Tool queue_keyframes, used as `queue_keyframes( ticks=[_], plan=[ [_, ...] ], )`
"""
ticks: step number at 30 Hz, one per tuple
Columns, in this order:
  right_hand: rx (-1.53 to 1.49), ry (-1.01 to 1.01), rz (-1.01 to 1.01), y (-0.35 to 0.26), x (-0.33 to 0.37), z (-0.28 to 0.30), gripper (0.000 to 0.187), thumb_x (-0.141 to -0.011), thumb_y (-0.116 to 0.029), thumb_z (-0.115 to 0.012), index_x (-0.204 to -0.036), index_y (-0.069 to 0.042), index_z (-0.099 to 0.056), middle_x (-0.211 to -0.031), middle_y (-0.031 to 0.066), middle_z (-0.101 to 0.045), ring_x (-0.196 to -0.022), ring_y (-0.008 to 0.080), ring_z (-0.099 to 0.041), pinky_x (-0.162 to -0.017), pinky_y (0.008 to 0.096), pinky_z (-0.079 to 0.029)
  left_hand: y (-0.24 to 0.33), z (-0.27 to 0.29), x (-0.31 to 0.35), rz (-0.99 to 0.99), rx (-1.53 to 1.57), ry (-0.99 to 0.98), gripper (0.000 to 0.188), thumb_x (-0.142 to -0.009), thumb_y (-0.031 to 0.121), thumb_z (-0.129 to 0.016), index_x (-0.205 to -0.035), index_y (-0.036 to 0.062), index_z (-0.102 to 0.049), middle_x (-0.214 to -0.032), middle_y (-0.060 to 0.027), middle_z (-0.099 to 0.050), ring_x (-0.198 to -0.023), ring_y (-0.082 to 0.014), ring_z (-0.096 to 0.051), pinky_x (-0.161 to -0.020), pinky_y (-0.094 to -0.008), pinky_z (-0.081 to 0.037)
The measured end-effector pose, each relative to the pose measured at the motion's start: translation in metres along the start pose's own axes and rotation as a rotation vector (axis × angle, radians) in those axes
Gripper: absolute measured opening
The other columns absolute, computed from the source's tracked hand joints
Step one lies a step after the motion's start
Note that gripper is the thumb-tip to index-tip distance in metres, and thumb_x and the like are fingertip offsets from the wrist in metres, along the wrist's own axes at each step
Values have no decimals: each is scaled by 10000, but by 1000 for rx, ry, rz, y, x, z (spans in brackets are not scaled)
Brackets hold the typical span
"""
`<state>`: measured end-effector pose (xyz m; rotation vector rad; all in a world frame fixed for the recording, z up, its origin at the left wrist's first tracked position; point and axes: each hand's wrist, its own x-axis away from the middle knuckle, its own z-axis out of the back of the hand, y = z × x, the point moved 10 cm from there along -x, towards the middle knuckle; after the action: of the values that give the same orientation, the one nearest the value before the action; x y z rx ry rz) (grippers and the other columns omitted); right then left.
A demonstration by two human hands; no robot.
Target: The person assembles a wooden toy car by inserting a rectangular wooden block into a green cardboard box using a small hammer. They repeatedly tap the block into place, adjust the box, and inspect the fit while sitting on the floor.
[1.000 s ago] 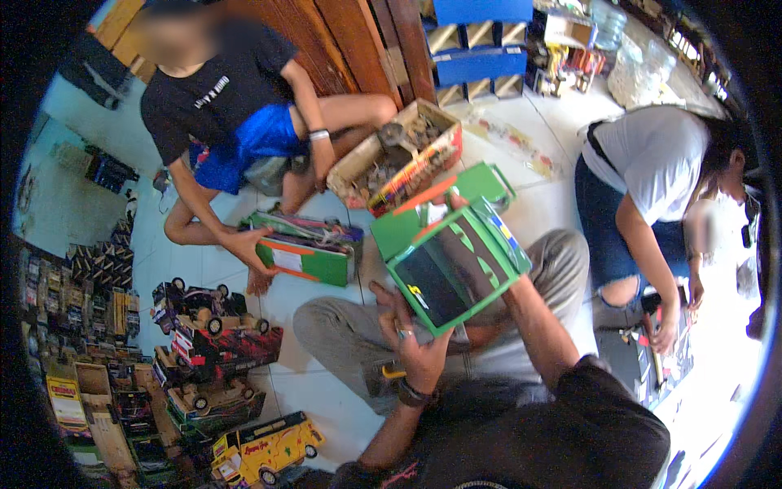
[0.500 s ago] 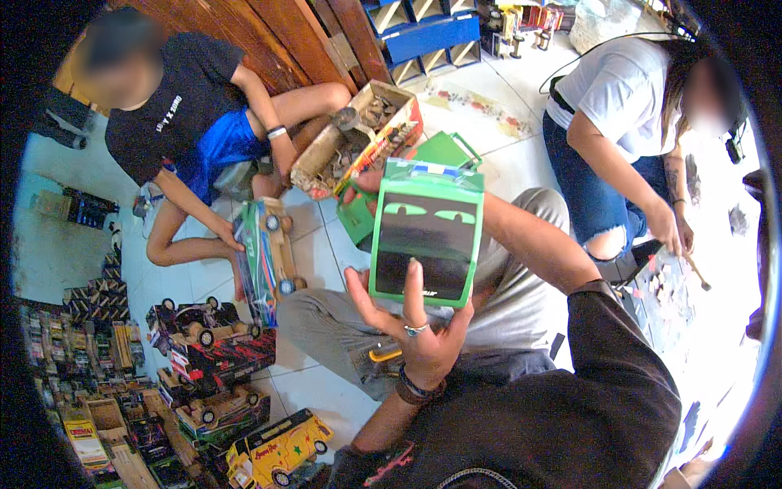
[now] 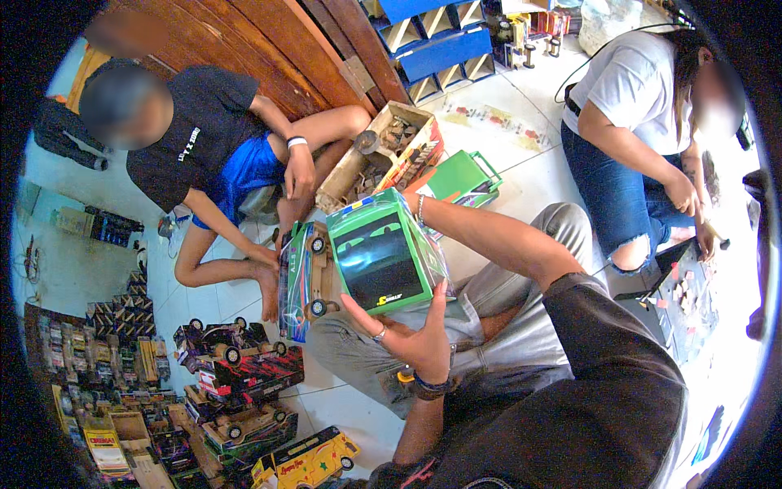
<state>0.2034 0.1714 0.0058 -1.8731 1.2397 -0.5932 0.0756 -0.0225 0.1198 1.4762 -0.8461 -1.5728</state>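
Note:
A green toy bus (image 3: 383, 253) with a dark windscreen and eye-shaped decals is held up, tilted, above my lap. Spread around its lower edge, my left hand (image 3: 417, 341) has its thumb on one side and fingers on the other; it wears a ring and a dark wristband. My right hand (image 3: 415, 201) reaches to the upper far side of the bus, its fingers mostly hidden behind it. Beyond lies another green toy part (image 3: 463, 181), with a handle-like frame at its end. Left of my bus stands a striped toy bus (image 3: 296, 281) on its side, wheels toward me.
A person (image 3: 216, 122) sits at the left; another person (image 3: 627, 106) works at the right over a dark board (image 3: 664, 273). A wooden box (image 3: 342, 175) holds scraps. Several toy vehicles, including a yellow bus (image 3: 305, 456), crowd the lower left. Blue racks (image 3: 444, 53) stand behind.
The green toy bus has turned and tilted, showing its side. My left hand's finger has left the windscreen for the lower edge. The person at the left has let go of the striped bus.

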Motion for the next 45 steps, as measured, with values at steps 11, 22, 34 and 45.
queue_keyframes(
  ticks=[11,22,34,45],
  plan=[
    [146,-37,-91,-16,0,-8,428,-1028,-394,-574,-1262,-43,-645,-1116,68,-717,-994,124,-660,-848,281,-535,-14,-21,2,61,-1,22,1189,-665,78,-945,-1598,88,-207,-1496,-227,-194,-1429,-383,-283,-1167,-543,-320],
    [220,-92,-138,0,33,-27,455,-1053,-412,-527,-1297,-39,-616,-1124,61,-713,-990,114,-652,-840,275,-530,-10,-16,39,-112,-342,-135,1148,-615,347,-988,-1534,108,-343,-1433,-229,-261,-1340,-417,-314,-1096,-553,-306],
    [717,464,43,-84,89,51,420,-1068,-371,-517,-1312,-64,-668,-1239,61,-660,-1110,119,-580,-982,278,-472,-8,-16,37,-370,-213,-376,835,-702,284,-941,-1394,220,-479,-1621,-278,-181,-1491,-517,-209,-1193,-601,-261],
    [377,102,425,-124,225,-65,218,-950,-209,-709,-1017,-5,-670,-963,105,-679,-914,197,-654,-829,318,-522,-5,-8,17,-333,-133,-345,368,-846,86,-780,-1181,117,-632,-1411,-163,-577,-1384,-428,-462,-1141,-588,-362]
  ],
)
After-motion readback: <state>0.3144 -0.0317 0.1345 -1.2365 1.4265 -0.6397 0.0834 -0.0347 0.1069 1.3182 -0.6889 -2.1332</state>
